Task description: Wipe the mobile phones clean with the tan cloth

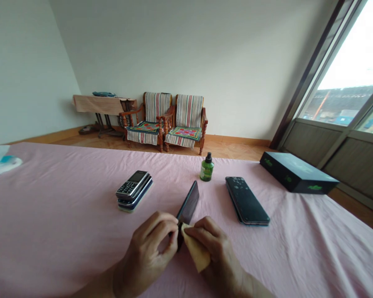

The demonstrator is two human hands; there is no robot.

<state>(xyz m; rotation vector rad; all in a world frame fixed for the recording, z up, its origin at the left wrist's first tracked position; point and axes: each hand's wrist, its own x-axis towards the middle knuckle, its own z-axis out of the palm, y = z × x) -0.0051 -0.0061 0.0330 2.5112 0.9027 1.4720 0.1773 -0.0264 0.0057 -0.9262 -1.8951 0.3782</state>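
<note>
A dark, thin smartphone (190, 203) stands on its edge between my hands, seen nearly side-on. My left hand (149, 250) pinches its near left side with the fingertips. In my right hand (216, 248) is a yellow cloth (199, 253), its upper corner pressed against the phone's near end. The fingers of both hands are closed. Left of the phone lies a stack of phones with a silver-and-black keypad phone (133, 185) on top. To the right lies another stack, topped by a large dark smartphone (248, 203) with pale spots at its far end.
A green spray bottle (207, 169) with a black cap stands beyond the phone. A black box (298, 171) sits at the far right, a tissue pack (3, 163) at the far left. Pink cloth (65, 215) covers the surface. Two wooden chairs (186, 111) stand by the wall.
</note>
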